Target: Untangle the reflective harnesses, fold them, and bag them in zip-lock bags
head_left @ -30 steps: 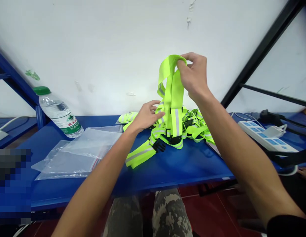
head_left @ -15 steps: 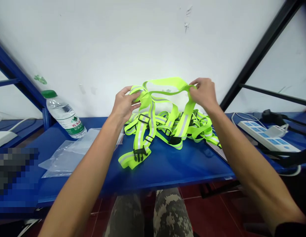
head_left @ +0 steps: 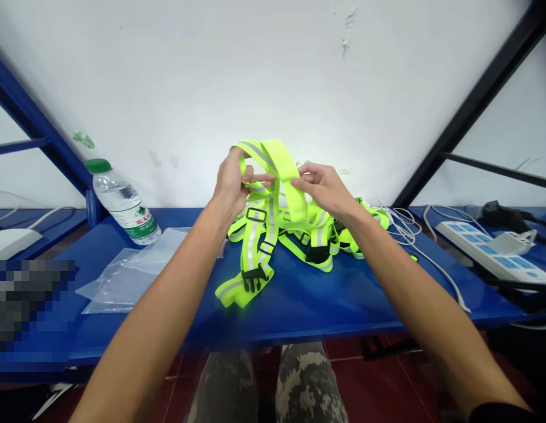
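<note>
Above the blue table, my left hand (head_left: 234, 179) is closed on neon yellow-green straps with a grey reflective stripe (head_left: 256, 154), which loop over its fingers. My right hand (head_left: 319, 183) pinches a wide plain part of the same webbing (head_left: 287, 167) between thumb and fingers. Below my left hand, a strap end with black slide buckles and a black clip (head_left: 253, 277) hangs down onto the table. A tangle of more such straps (head_left: 328, 235) lies behind and under my hands, with a black buckle (head_left: 318, 254) near its front.
A water bottle with a green cap (head_left: 125, 202) stands at the left near clear plastic bags (head_left: 123, 279). To the right are white cables (head_left: 435, 264) and a white power strip (head_left: 493, 252). The blue table (head_left: 299, 317) meets a white wall behind.
My right hand has moved left, close to my left hand, bringing its part of the strap along. The stretched loop has narrowed. White cables now show at the right.
</note>
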A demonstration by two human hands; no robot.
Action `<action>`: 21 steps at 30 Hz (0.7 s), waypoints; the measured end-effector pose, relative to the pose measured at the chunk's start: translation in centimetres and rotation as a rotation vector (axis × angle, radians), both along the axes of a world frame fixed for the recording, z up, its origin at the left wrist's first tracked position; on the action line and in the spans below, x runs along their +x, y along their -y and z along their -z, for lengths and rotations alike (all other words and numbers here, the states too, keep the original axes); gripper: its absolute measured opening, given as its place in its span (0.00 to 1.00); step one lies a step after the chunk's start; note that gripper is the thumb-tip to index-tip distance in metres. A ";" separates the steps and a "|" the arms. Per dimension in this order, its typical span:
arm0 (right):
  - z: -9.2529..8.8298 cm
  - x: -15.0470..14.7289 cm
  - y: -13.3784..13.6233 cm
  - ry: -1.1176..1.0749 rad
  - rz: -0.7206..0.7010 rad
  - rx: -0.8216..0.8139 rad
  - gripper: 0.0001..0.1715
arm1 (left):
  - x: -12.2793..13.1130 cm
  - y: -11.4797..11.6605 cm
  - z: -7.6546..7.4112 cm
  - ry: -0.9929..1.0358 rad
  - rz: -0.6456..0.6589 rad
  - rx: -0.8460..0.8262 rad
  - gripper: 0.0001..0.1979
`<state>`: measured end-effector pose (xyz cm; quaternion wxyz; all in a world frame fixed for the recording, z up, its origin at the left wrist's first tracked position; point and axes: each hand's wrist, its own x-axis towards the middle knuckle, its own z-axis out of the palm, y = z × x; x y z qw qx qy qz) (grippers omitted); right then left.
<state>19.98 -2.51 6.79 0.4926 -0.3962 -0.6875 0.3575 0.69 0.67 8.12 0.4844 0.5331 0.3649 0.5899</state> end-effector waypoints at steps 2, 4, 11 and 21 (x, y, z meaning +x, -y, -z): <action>0.0 1.0 -0.1 -0.142 0.007 -0.082 0.17 | -0.8 -0.8 0.4 0.052 -0.042 -0.039 0.26; -0.3 2.1 0.1 -0.260 -0.003 -0.149 0.16 | -1.6 -1.4 0.8 0.084 -0.092 -0.084 0.24; -1.3 6.2 -1.6 -0.394 0.331 -0.132 0.07 | -0.8 -0.5 0.7 -0.055 -0.031 -0.127 0.18; 0.3 0.2 2.9 0.125 0.310 0.277 0.07 | 4.2 1.0 1.3 -0.219 0.090 -0.060 0.37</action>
